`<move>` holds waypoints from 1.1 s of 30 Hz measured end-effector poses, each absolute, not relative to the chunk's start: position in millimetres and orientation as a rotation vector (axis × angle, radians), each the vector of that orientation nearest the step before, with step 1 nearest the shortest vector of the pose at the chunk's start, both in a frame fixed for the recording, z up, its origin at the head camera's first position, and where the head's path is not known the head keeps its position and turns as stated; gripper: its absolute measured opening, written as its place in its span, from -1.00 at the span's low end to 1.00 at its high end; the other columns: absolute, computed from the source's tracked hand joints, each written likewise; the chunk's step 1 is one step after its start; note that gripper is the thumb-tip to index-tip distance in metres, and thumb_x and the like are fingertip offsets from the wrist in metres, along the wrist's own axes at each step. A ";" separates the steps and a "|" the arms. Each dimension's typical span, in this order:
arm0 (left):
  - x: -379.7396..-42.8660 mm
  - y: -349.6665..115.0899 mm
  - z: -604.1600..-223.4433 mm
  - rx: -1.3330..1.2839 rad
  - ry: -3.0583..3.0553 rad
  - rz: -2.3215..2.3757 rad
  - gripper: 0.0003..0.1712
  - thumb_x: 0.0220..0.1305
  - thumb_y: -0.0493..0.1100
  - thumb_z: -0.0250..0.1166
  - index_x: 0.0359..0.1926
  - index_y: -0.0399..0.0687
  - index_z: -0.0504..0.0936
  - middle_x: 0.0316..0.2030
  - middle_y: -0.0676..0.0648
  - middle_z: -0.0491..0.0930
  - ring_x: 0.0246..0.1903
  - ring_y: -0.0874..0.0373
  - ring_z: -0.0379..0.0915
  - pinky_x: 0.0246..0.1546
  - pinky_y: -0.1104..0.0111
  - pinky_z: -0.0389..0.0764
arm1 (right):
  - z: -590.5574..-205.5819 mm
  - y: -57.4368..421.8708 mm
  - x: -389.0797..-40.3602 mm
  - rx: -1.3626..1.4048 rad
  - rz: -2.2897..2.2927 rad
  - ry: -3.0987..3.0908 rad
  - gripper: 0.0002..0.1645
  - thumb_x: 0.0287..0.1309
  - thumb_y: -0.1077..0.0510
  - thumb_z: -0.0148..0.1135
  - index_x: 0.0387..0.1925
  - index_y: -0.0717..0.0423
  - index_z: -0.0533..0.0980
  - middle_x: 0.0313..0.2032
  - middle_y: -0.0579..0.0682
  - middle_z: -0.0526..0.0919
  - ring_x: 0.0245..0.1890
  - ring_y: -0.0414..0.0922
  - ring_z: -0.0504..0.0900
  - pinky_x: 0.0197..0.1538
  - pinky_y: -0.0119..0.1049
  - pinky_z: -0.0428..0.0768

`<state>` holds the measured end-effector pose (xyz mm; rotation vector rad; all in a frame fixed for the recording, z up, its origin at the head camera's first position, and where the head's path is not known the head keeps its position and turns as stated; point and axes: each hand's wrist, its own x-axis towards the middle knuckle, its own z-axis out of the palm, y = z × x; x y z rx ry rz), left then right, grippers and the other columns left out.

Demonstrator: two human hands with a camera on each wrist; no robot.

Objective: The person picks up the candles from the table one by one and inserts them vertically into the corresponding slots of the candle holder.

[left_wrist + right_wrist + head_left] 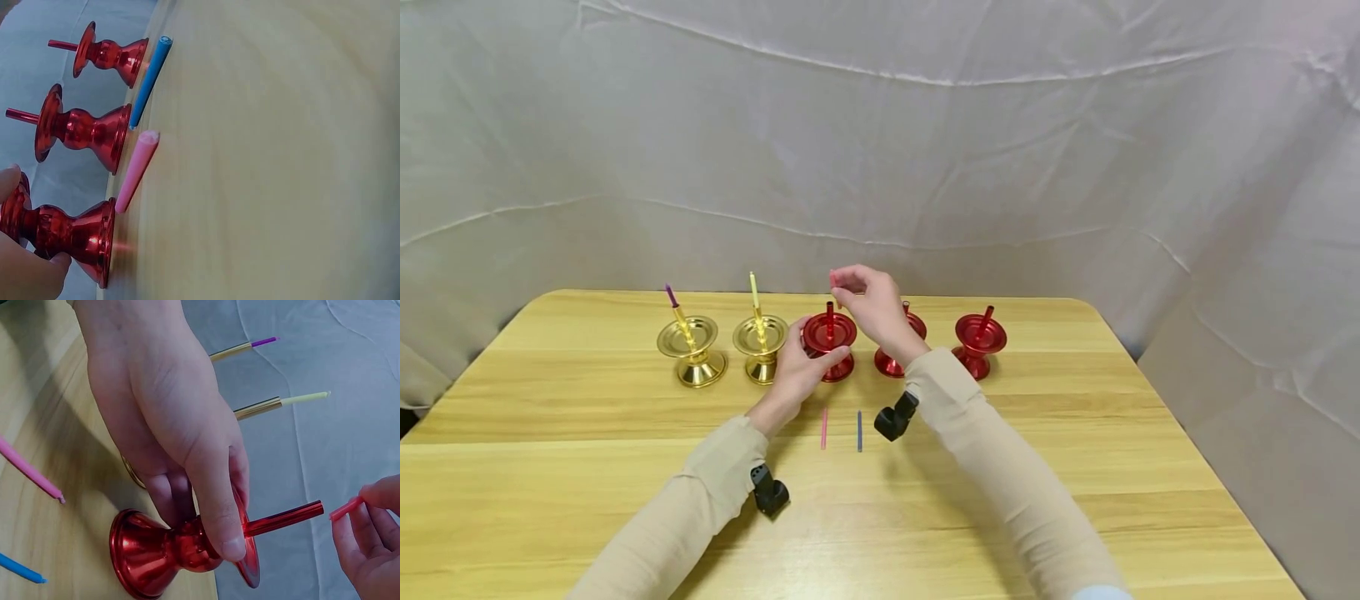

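Before a pale draped cloth (880, 150), on a wood-grained bench (587, 467), the right hand (874, 304) pinches a slim pinkish-red candle (345, 509) just above the tube (284, 519) of a glossy red holder (818, 336); the left hand (796, 367) grips this holder. A gold holder (700, 372) bears a purple candle (671, 294), a second gold holder (760, 370) a pale-yellow candle (754, 290); the pinkish-red candle points near upright, its long axis roughly in line with the tube.
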<state>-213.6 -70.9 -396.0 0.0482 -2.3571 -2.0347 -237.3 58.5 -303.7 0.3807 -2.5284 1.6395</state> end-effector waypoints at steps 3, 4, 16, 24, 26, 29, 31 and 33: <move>-214.8 -70.7 -397.2 0.047 -2.355 -2.057 -0.07 0.14 -0.21 0.42 0.41 -0.22 0.09 0.30 -0.25 0.28 0.28 -0.08 0.21 0.29 0.13 0.27 | -302.7 55.6 -240.1 0.396 1.621 -2.532 -0.74 0.29 0.28 0.19 -0.01 0.22 0.60 -0.11 0.08 0.67 -0.11 -0.09 0.63 -0.03 -0.36 0.59; -215.0 -70.6 -397.2 0.051 -2.360 -2.058 -0.07 0.14 -0.21 0.42 0.41 -0.21 0.09 0.30 -0.25 0.28 0.28 -0.08 0.21 0.29 0.14 0.26 | -302.3 54.8 -240.8 0.399 1.621 -2.529 -0.74 0.29 0.28 0.19 -0.01 0.22 0.60 -0.11 0.08 0.67 -0.11 -0.09 0.63 -0.03 -0.36 0.59; -212.4 -69.5 -394.3 0.050 -2.377 -2.057 -0.08 0.16 -0.17 0.42 0.41 -0.17 0.09 0.30 -0.21 0.28 0.28 -0.05 0.22 0.29 0.15 0.27 | -303.9 49.9 -245.8 0.403 1.646 -2.512 -0.75 0.27 0.32 0.19 -0.03 0.30 0.57 -0.14 0.11 0.65 -0.12 -0.06 0.63 -0.05 -0.34 0.60; -212.6 -69.1 -396.0 0.039 -2.343 -2.084 -0.09 0.15 -0.18 0.42 0.40 -0.18 0.09 0.28 -0.20 0.30 0.26 -0.04 0.24 0.27 0.17 0.29 | -309.9 51.8 -244.7 0.381 1.580 -2.571 -0.79 0.27 0.29 0.21 -0.07 0.23 0.58 -0.15 0.07 0.65 -0.11 -0.06 0.60 0.01 -0.33 0.57; -212.3 -68.9 -396.0 0.041 -2.340 -2.084 -0.09 0.15 -0.19 0.43 0.40 -0.18 0.10 0.27 -0.20 0.30 0.25 -0.04 0.24 0.27 0.17 0.30 | -312.1 52.7 -244.8 0.383 1.560 -2.588 -0.79 0.27 0.28 0.21 -0.08 0.24 0.58 -0.15 0.07 0.65 -0.11 -0.06 0.59 0.01 -0.33 0.57; -212.2 -68.6 -396.0 0.036 -2.339 -2.083 -0.09 0.15 -0.18 0.42 0.40 -0.18 0.10 0.27 -0.20 0.30 0.25 -0.04 0.25 0.27 0.17 0.30 | -314.2 53.8 -245.2 0.386 1.540 -2.615 -0.80 0.25 0.28 0.24 -0.10 0.24 0.59 -0.17 0.07 0.66 -0.12 -0.06 0.60 0.00 -0.34 0.58; -212.3 -68.4 -395.9 0.030 -2.338 -2.083 -0.10 0.15 -0.18 0.42 0.40 -0.18 0.11 0.27 -0.20 0.31 0.25 -0.03 0.25 0.27 0.17 0.30 | -314.9 54.7 -244.9 0.392 1.511 -2.646 -0.81 0.24 0.28 0.25 -0.11 0.24 0.59 -0.18 0.08 0.67 -0.12 -0.05 0.61 -0.01 -0.33 0.59; -212.8 -68.3 -395.9 0.022 -2.335 -2.089 -0.10 0.15 -0.19 0.42 0.39 -0.18 0.11 0.27 -0.20 0.31 0.24 -0.03 0.25 0.26 0.17 0.30 | -315.1 55.7 -243.9 0.400 1.478 -2.678 -0.81 0.24 0.27 0.26 -0.11 0.22 0.59 -0.17 0.07 0.67 -0.10 -0.05 0.60 -0.01 -0.32 0.59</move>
